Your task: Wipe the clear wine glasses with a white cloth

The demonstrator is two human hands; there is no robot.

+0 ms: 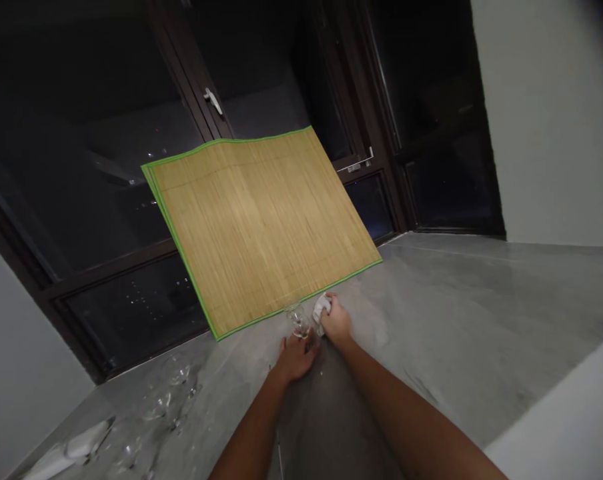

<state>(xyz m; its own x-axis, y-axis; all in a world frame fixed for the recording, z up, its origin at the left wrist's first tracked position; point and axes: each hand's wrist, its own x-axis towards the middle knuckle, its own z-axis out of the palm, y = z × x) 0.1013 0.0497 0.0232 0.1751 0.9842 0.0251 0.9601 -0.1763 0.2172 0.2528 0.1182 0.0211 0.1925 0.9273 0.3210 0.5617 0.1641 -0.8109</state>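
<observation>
My left hand [297,358] has its fingers curled round the lower part of a clear glass [297,316], just in front of the mat's lower edge. Right beside it, my right hand [336,323] is closed on a crumpled white wipe [321,306]; I cannot tell if it is paper or cloth. The wipe is close to the glass, and whether they touch is not clear. Both hands are low over the grey ledge [461,300].
A bamboo mat [266,220] with green edging leans against the dark window [106,120]. Several clear glasses [159,403] stand on the ledge to the left, near a white packet [71,453]. A grey wall [551,120] rises at the right.
</observation>
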